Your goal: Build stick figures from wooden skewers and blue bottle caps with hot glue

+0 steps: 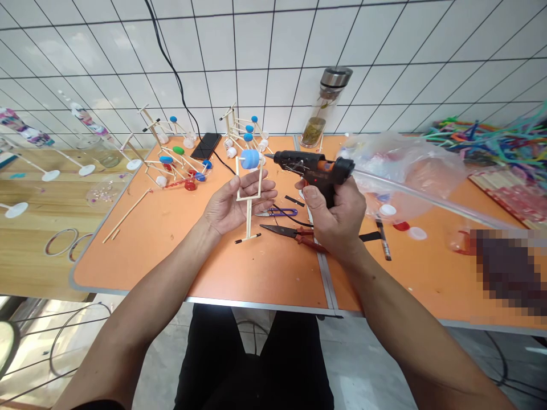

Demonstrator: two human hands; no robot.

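My left hand (226,205) is palm up, thumb and fingers around a small stick frame (249,199). The frame is fork-shaped, with a blue bottle-cap wheel (250,159) between its two upper prongs and a dark-tipped crosspiece at its lower end. In my right hand (337,216) is a black hot glue gun (305,163), its nozzle pointing left, close to the right side of the blue wheel. A long clear glue stick (405,191) sticks out of the gun's back. Below lie purple-handled snips (282,212) and red-handled pliers (294,233).
More stick models (171,156) with coloured caps stand at the back left, near a black phone (206,146). A glass tea bottle (325,108) stands by the wall. At the right are a plastic bag (410,171), loose caps (388,210) and colourful pipe cleaners (482,142).
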